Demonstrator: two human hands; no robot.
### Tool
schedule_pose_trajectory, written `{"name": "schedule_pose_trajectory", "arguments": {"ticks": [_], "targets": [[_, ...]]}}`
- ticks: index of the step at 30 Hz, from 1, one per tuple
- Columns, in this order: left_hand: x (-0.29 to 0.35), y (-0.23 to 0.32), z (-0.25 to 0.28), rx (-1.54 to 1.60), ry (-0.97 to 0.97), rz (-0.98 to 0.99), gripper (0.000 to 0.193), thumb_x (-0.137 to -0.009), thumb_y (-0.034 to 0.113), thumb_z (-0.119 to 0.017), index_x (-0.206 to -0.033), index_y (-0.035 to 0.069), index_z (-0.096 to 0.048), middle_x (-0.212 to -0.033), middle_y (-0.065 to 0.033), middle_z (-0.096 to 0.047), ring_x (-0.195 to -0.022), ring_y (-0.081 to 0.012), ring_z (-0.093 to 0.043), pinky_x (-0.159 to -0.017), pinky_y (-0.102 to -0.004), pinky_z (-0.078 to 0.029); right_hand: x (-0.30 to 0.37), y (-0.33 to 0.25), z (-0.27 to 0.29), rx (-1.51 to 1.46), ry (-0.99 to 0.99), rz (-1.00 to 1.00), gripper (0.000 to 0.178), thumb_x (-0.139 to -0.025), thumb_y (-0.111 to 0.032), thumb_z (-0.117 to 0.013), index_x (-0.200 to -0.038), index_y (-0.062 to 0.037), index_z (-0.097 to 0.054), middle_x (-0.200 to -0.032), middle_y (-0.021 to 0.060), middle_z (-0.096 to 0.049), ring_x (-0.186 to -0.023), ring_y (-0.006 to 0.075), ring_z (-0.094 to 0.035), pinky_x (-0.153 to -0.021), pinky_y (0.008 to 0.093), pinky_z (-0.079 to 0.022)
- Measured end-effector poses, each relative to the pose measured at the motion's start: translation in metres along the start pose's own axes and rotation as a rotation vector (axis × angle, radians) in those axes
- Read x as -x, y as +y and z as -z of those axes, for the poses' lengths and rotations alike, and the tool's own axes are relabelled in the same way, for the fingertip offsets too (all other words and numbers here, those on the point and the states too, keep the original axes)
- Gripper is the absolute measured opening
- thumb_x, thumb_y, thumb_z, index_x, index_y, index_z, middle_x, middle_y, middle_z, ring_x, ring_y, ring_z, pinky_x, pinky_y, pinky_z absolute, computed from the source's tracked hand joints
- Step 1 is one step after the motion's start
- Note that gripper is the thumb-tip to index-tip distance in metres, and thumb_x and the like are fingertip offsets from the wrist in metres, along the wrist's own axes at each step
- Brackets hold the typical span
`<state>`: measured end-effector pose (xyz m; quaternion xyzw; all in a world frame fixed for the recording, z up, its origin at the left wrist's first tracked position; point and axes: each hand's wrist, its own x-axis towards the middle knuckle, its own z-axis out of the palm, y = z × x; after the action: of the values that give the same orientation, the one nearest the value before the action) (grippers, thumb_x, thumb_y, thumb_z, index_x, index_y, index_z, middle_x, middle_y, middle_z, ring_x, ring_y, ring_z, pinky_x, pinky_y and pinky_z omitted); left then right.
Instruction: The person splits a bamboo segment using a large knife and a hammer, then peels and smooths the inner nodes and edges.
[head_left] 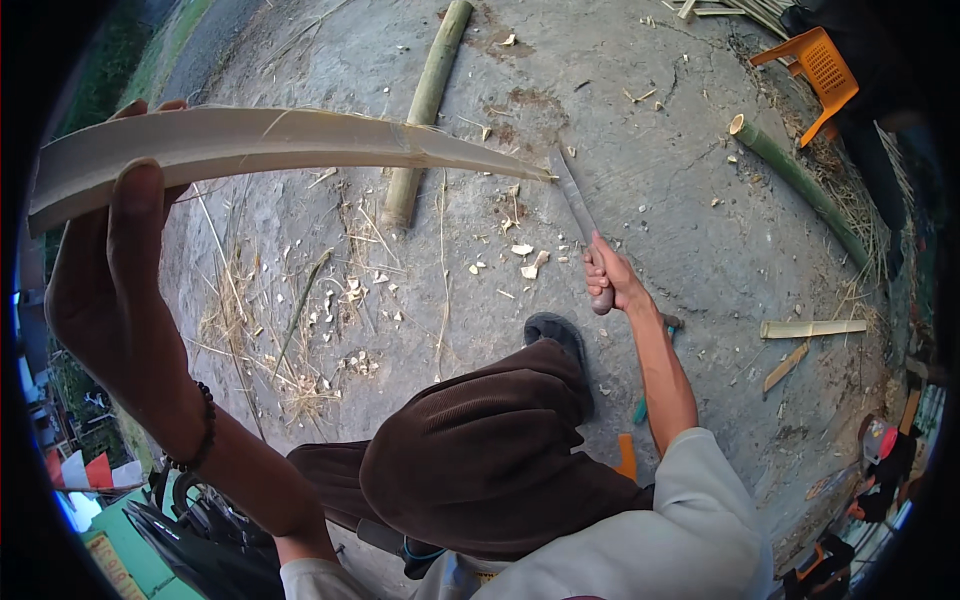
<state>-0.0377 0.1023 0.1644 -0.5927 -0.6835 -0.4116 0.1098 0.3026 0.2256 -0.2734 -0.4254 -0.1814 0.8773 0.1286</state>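
Note:
In my raised left hand [125, 250] is one end of a long split bamboo strip [290, 140], pale on the inner face, gripped between thumb and fingers. The strip runs across to the right and narrows to a frayed tip. My right hand [615, 277] is wrapped round the handle of a long-bladed knife [575, 200]. Its blade points up and away, with the upper part right by the strip's tip; I cannot tell whether they touch. Beyond the strip, a green bamboo pole [438, 65] lies on the ground, partly hidden by it.
Wood chips [530, 262] and thin shavings [235, 300] litter the concrete ground. At right lie another bamboo pole [800, 185] and a short split piece [812, 329]. An orange plastic chair [822, 75] stands at the upper right, beside a person in dark clothes [880, 130].

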Motion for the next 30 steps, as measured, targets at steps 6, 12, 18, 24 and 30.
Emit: {"name": "schedule_pose_trajectory", "arguments": {"ticks": [6, 12, 18, 24, 30], "targets": [[0.004, -0.007, 0.012, 0.096, 0.035, 0.072, 0.033, -0.098, 0.017, -0.064, -0.123, -0.004, -0.064, -0.12, -0.021, -0.068, -0.112, -0.0285, -0.067, -0.091, -0.0407, -0.061, -0.004, 0.023, -0.007, 0.939, 0.426, 0.514, 0.055, -0.097, -0.054, -0.056, -0.084, -0.0007, -0.054, -0.067, 0.016, -0.06, -0.061, 0.0319, -0.063, -0.06, 0.0459, -0.051], [0.019, -0.023, 0.023, 0.066, 0.003, 0.08, 0.035, -0.097, 0.017, -0.065, -0.125, -0.004, -0.063, -0.122, -0.021, -0.067, -0.115, -0.0297, -0.065, -0.092, -0.0413, -0.06, -0.026, 0.028, 0.047, 1.007, 0.324, 0.098, 0.059, -0.095, -0.061, -0.056, -0.082, -0.0033, -0.055, -0.067, 0.0149, -0.062, -0.058, 0.0256, -0.066, -0.057, 0.042, -0.053], [0.043, -0.033, 0.032, 0.121, 0.042, 0.214, 0.041, -0.097, 0.02, -0.064, -0.13, -0.004, -0.059, -0.125, -0.0211, -0.065, -0.117, -0.0289, -0.064, -0.092, -0.0408, -0.06, 0.009, 0.028, -0.003, 0.338, 0.27, 0.163, 0.054, -0.097, -0.057, -0.055, -0.081, -0.0055, -0.051, -0.057, 0.0022, -0.05, -0.044, 0.0125, -0.052, -0.044, 0.0325, -0.047], [0.068, -0.041, 0.034, 0.251, 0.202, 0.429, 0.042, -0.097, 0.016, -0.058, -0.131, -0.007, -0.056, -0.126, -0.0228, -0.064, -0.116, -0.0291, -0.065, -0.089, -0.0393, -0.061, 0.011, 0.064, 0.02, 1.314, 0.508, 0.532, 0.048, -0.1, -0.045, -0.054, -0.095, 0.0035, -0.054, -0.082, 0.0299, -0.065, -0.087, 0.0531, -0.061, -0.078, 0.0545, -0.05], [0.102, -0.045, 0.037, 0.443, 0.401, 0.577, 0.033, -0.096, 0.009, -0.059, -0.124, -0.008, -0.061, -0.12, -0.0184, -0.067, -0.104, -0.0237, -0.069, -0.087, -0.0373, -0.062, -0.014, 0.119, 0.064, 1.383, 0.598, 0.366, 0.058, -0.098, -0.048, -0.054, -0.113, 0.0083, -0.053, -0.1, 0.0365, -0.063, -0.098, 0.0529, -0.061, -0.086, 0.0542, -0.049]]}}
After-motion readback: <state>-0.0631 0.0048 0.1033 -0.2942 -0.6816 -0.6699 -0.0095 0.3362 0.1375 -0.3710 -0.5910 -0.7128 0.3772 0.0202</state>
